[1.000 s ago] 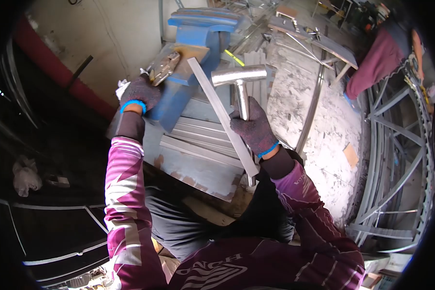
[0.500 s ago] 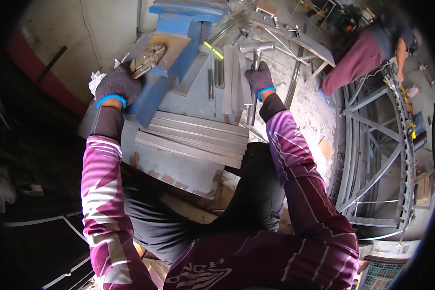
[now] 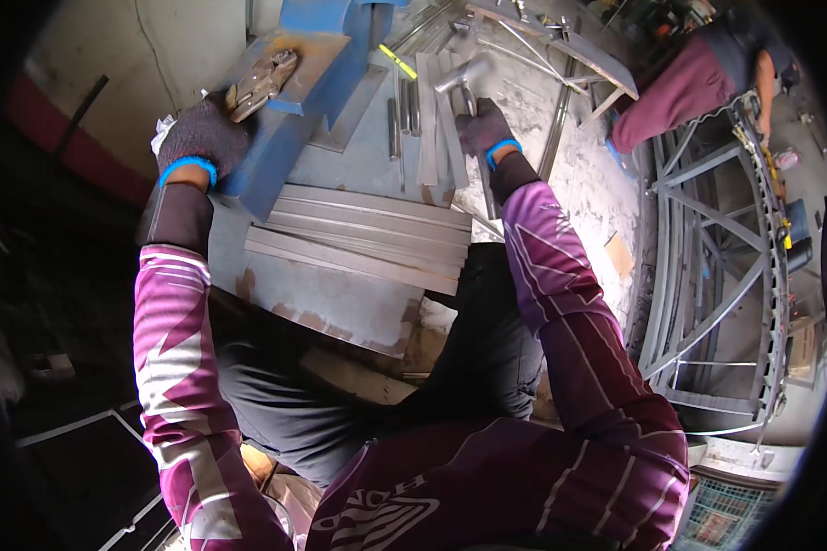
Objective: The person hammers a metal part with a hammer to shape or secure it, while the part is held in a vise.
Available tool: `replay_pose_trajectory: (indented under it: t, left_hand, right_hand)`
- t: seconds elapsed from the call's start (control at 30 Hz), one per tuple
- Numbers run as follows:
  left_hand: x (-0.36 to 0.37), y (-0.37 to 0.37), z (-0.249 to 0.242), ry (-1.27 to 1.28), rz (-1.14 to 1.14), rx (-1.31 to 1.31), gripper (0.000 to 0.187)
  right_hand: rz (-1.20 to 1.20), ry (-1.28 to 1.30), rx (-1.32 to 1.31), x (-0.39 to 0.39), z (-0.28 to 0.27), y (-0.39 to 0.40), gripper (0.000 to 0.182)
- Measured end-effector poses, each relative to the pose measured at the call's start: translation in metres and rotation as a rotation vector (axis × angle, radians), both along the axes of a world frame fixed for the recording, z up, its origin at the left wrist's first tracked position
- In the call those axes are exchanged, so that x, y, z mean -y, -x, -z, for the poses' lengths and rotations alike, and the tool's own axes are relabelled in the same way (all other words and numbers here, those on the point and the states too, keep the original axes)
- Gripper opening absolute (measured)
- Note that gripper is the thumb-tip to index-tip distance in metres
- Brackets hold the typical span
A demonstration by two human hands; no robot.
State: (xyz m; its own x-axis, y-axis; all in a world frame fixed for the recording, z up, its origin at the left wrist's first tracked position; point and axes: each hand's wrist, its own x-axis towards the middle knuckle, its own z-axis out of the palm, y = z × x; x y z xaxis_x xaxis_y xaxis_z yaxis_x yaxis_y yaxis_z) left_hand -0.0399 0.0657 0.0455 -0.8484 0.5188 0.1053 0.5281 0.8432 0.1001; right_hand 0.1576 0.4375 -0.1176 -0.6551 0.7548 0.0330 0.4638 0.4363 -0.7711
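Note:
My right hand (image 3: pixel 484 129), in a dark knit glove with a blue cuff, is closed round the handle of a metal hammer (image 3: pixel 464 75). The hammer's head is blurred and tilted above the fist. On the left, my gloved left hand (image 3: pixel 204 140) is curled around the near end of worn metal locking pliers (image 3: pixel 266 84); its fingers are partly hidden. These pliers lie against the rusty top of a blue steel block (image 3: pixel 289 151). White crumpled material (image 3: pixel 163 135) shows behind the left glove.
Flat steel strips (image 3: pixel 358 234) lie on a grey metal plate (image 3: pixel 340 303) before me. Short round bars (image 3: pixel 404 110) and a yellow marker-like stick (image 3: pixel 397 61) are beyond. A co-worker (image 3: pixel 685 83) bends beside a steel truss frame (image 3: pixel 708 285) at right.
The hammer's head has swung from nearly level to tilted, and my right hand has shifted slightly up and left. The whole view has shifted slightly; my left hand stays by the pliers.

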Motion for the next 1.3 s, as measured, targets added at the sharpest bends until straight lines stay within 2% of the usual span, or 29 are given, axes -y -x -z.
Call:
replay_pose_trajectory:
  t: [0.03,0.07,0.1,0.17,0.2,0.23,0.37,0.43,0.53,0.63,0.77,0.8,0.9,1.1,1.17,1.2,1.23,1.3]
  left_hand:
    - [0.000,-0.003,-0.002,0.007,-0.004,0.002,0.048]
    - [0.000,-0.006,-0.005,0.027,0.002,0.003,0.049]
    - [0.000,-0.008,-0.008,0.046,0.007,0.003,0.050]
    - [-0.001,-0.007,-0.008,0.073,-0.002,0.006,0.051]
    - [-0.003,-0.004,-0.007,0.076,-0.003,0.010,0.052]
    - [-0.002,-0.006,-0.008,0.078,-0.006,0.015,0.052]
    - [0.002,-0.001,-0.001,0.007,0.028,0.009,0.056]
    - [0.002,0.003,0.002,0.016,0.026,0.012,0.057]
    - [0.001,0.002,0.005,-0.006,0.033,-0.012,0.056]
    - [-0.001,0.003,0.001,0.029,0.018,0.026,0.056]
    - [-0.001,0.004,0.003,0.030,0.015,0.001,0.057]
    - [0.000,0.003,0.004,0.017,0.005,-0.012,0.057]
    - [0.000,0.004,0.003,0.020,-0.003,0.011,0.058]
    - [0.001,0.014,0.012,-0.002,0.030,-0.015,0.056]
    - [0.001,0.020,0.016,-0.009,0.041,-0.050,0.054]
    - [0.000,0.021,0.017,0.003,0.038,-0.045,0.055]
    - [-0.001,0.020,0.015,0.012,0.033,-0.039,0.056]
    - [-0.001,0.015,0.013,0.010,0.020,-0.033,0.057]
  right_hand:
    - [-0.025,0.315,0.017,0.008,-0.011,-0.006,0.030]
    - [-0.068,0.476,-0.112,0.018,-0.020,-0.012,0.027]
    - [-0.074,0.485,-0.111,0.012,-0.014,-0.009,0.027]
    - [-0.182,0.020,0.155,-0.008,0.008,0.001,0.028]
    - [-0.135,-0.063,0.158,-0.002,0.002,0.001,0.030]
    - [-0.176,-0.408,0.134,-0.002,0.001,-0.001,0.034]
    - [-0.268,-0.364,-0.019,0.018,-0.031,-0.014,0.037]
    - [-0.283,-0.367,0.042,0.034,-0.045,-0.018,0.037]
    - [-0.382,-0.522,0.193,0.064,-0.060,-0.017,0.036]
    - [-0.468,-0.649,0.255,0.078,-0.055,-0.009,0.038]
    - [-0.501,-0.681,0.269,0.074,-0.034,0.007,0.044]
    - [-0.499,-0.671,0.345,0.075,-0.035,0.010,0.047]
    - [-0.511,-0.707,0.377,0.075,-0.032,0.020,0.046]
    - [-0.458,-0.730,0.261,0.073,-0.022,0.027,0.036]
    - [-0.416,-0.898,0.105,0.073,-0.023,0.025,0.041]
    - [-0.391,-0.940,-0.002,0.078,-0.029,0.018,0.038]
    - [-0.383,-0.952,0.002,0.084,-0.044,0.006,0.038]
    - [-0.456,-0.809,-0.018,0.099,-0.070,-0.018,0.029]
